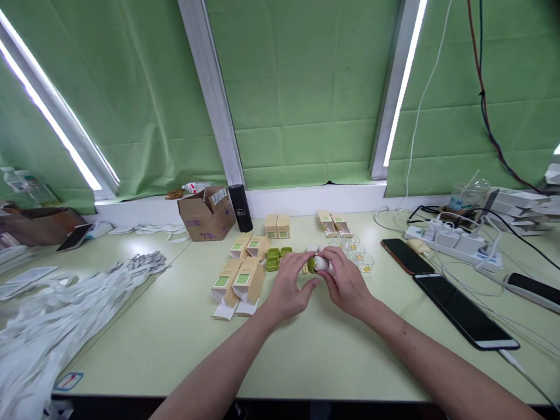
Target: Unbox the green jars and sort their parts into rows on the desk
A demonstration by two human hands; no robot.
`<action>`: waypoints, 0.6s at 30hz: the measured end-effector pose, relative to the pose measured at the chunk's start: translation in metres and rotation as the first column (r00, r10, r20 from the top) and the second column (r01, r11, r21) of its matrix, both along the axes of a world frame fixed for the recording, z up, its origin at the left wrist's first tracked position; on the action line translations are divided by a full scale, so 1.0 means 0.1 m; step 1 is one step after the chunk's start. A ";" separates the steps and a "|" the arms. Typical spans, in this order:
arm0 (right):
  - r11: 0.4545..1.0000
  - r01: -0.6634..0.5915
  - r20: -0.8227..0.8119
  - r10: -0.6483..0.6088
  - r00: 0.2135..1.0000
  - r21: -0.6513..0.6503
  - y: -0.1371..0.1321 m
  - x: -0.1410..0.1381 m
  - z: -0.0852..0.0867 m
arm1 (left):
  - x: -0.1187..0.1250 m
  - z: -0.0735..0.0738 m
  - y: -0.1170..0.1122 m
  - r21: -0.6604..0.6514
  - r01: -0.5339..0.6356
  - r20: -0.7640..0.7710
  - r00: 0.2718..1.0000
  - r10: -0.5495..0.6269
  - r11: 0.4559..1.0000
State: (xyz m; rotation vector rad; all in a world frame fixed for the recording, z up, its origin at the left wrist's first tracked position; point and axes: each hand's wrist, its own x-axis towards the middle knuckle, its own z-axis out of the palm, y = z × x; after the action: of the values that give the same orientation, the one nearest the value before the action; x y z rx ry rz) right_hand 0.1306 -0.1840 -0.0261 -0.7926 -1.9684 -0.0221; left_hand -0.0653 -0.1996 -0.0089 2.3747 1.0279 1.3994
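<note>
Over the middle of the table, my left hand (291, 286) and my right hand (347, 283) meet around a small rounded thing, part green and part white. My left fingers close on its green cup-like part (311, 264). The white egg-shaped part (322, 264) sits in my right fingers. Whether the two parts are joined is hidden by the fingers. Just left of my hands are several small green square cups (272, 263). Clear plastic shells (362, 261) with yellow spots lie beyond my right hand. Beige boxes with green labels (248, 279) stand open to the left.
More small boxes stand at the back, a closed pair (277, 226) and an open pair (334, 224). A cardboard carton (206, 216) and a black bottle (240, 208) are behind. White straps (83, 315) cover the left; phones (466, 309) and a power strip (455, 248) lie right.
</note>
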 end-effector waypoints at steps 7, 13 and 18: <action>0.985 -0.134 -0.210 0.109 0.972 -0.112 -0.01 -0.06 0.01 | 0.04 -0.02 0.02 -0.108 -0.023 0.133 0.990 0.037 0.994; 0.962 -0.206 -0.335 0.138 0.932 -0.177 -0.01 -0.12 -0.05 | 0.05 0.01 0.00 -0.096 -0.044 0.129 0.990 0.057 0.994; 0.903 -0.288 -0.522 0.086 0.849 -0.320 0.07 -0.07 -0.07 | 0.02 0.01 0.01 -0.094 -0.079 0.141 0.986 0.092 0.992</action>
State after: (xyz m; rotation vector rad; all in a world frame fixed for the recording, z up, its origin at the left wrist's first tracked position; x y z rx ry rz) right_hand 0.1233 -0.1775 -0.0329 -0.7523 -1.5533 0.6550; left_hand -0.0637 -0.1987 -0.0078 2.1552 1.1388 1.4991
